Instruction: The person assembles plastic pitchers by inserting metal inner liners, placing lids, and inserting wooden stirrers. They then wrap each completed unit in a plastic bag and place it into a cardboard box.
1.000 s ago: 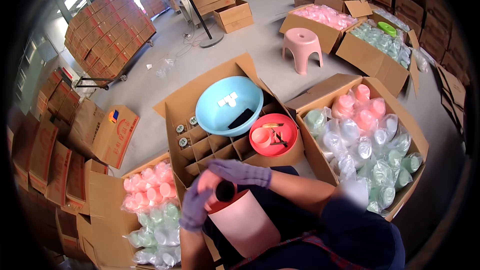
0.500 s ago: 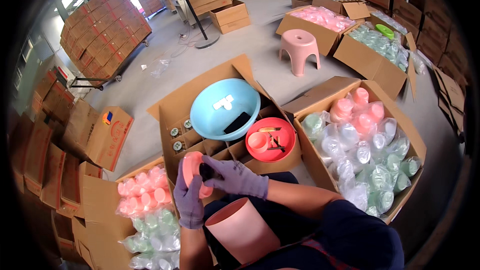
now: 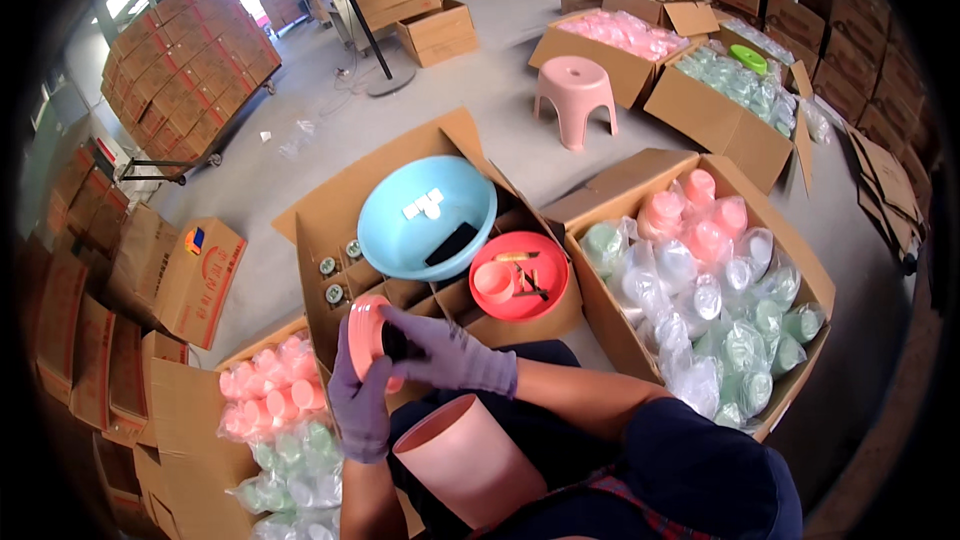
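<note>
My left hand point(image 3: 360, 410), in a purple-grey glove, is closed round a pink round plastic piece point(image 3: 367, 330) with a ridged edge, tilted on its side. From the right, my right hand point(image 3: 450, 355), gloved alike, closes on the same piece. Something dark shows between the right fingers and the piece; what it is I cannot make out. Just below both hands, a pink plastic cylinder point(image 3: 470, 465) leans in my lap, its open end tipped up and to the left.
Ahead, a divided carton point(image 3: 290, 225) bears a blue basin point(image 3: 375, 240) and a red dish point(image 3: 555, 290) with a small pink cup. Cartons of bagged pink and green cups flank me at left point(image 3: 190, 420) and right point(image 3: 815, 340). Beyond stand a pink stool point(image 3: 575, 90) and a fan point(image 3: 365, 30).
The whole view has shifted slightly, so the surroundings sit further left. The pink round piece has turned, showing more of its ridged edge. Both hands still hold it.
</note>
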`<move>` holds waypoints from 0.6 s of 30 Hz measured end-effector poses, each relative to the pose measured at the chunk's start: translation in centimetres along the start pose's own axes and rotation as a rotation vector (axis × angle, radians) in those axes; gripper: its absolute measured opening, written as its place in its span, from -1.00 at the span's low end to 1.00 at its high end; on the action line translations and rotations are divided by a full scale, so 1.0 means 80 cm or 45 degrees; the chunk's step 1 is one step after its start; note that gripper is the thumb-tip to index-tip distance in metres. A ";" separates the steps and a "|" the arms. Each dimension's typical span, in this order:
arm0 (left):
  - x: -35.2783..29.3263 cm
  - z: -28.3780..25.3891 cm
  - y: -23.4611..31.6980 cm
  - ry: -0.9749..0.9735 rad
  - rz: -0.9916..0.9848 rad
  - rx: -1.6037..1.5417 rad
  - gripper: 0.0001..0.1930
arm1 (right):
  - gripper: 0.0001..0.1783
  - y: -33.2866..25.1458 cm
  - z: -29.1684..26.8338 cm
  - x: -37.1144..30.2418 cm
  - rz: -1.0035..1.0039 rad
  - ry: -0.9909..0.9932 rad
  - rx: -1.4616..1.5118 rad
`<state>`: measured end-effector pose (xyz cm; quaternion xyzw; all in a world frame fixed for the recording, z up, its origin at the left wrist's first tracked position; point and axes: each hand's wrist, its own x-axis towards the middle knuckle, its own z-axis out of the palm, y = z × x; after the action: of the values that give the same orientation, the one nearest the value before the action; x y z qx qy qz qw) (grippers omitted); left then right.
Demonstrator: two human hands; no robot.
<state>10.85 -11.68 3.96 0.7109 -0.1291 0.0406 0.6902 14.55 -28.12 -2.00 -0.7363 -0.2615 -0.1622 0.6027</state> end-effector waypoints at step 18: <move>-0.016 -0.033 -0.036 -0.253 0.026 0.349 -0.33 | -0.41 0.076 -0.030 -0.020 0.407 0.254 -0.301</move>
<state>10.59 -8.84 1.00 0.7976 -0.1974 -0.0056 0.5700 16.97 -31.59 -7.26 -0.8142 -0.0596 -0.1661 0.5532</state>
